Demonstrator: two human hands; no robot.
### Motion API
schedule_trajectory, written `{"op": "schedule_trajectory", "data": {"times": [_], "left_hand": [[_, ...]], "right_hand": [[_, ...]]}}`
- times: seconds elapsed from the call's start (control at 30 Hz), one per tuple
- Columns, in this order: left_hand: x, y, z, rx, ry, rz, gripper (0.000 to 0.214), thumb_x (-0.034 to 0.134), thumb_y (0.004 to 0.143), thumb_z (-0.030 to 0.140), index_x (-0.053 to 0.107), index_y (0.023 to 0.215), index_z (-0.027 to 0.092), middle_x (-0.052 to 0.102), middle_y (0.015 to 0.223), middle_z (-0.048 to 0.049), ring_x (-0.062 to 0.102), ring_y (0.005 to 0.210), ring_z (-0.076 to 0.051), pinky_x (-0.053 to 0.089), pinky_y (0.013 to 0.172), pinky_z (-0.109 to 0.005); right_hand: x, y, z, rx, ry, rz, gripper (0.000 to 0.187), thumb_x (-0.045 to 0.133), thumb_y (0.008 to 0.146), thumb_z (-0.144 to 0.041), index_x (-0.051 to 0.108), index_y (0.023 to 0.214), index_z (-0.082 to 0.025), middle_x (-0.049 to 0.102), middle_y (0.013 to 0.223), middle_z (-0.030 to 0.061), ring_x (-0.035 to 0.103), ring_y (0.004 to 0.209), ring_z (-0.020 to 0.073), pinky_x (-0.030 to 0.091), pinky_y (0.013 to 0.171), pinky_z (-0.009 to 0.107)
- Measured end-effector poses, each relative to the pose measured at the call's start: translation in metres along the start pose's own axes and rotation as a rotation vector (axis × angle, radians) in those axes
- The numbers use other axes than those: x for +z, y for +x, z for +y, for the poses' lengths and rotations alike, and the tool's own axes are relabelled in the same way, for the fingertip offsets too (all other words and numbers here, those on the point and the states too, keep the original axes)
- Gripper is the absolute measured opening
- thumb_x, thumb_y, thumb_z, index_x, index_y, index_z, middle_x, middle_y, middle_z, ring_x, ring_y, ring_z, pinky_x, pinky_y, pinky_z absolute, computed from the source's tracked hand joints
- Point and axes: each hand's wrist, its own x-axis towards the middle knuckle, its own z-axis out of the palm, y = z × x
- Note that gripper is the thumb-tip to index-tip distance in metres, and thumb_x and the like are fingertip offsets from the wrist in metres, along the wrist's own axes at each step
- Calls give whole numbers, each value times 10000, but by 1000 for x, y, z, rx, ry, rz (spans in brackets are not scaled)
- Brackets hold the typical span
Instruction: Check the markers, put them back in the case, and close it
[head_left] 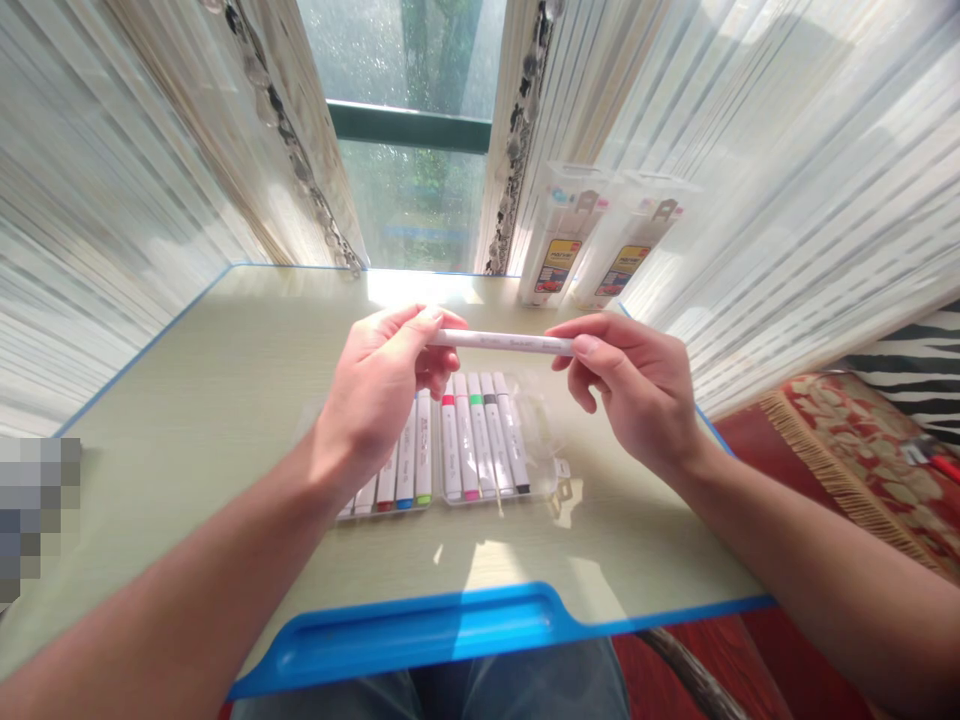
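Note:
A white marker (510,342) is stretched level between both hands above the table. My left hand (390,375) pinches its left end between thumb and fingers, and my right hand (630,375) grips the right end the same way. The ends are covered by the fingers, so the marker's colour is hidden. Below, several white markers with coloured bands and ends (487,450) lie side by side in a clear plastic case (450,497). My left hand and wrist block part of the case's left half.
Two clear upright plastic boxes with labels, one left (559,235) and one right (626,245), stand at the table's back right. A blue pen tray (420,635) runs along the front edge of the pale table (202,400). Curtains and a window rise behind.

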Motion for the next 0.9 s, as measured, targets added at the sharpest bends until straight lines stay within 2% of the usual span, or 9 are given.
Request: {"op": "schedule_trajectory", "data": {"times": [0.9], "left_hand": [[0,-2,2,-25,-12,10,111,586,801,197,685,807,147,569,605,-14,529,563,-127,420,492,-223]], "right_hand": [[-1,1,-4,3,-79,-6,171,598,929,-221,759,927,-166,676,705,8,495,445,67,347,379,225]]}}
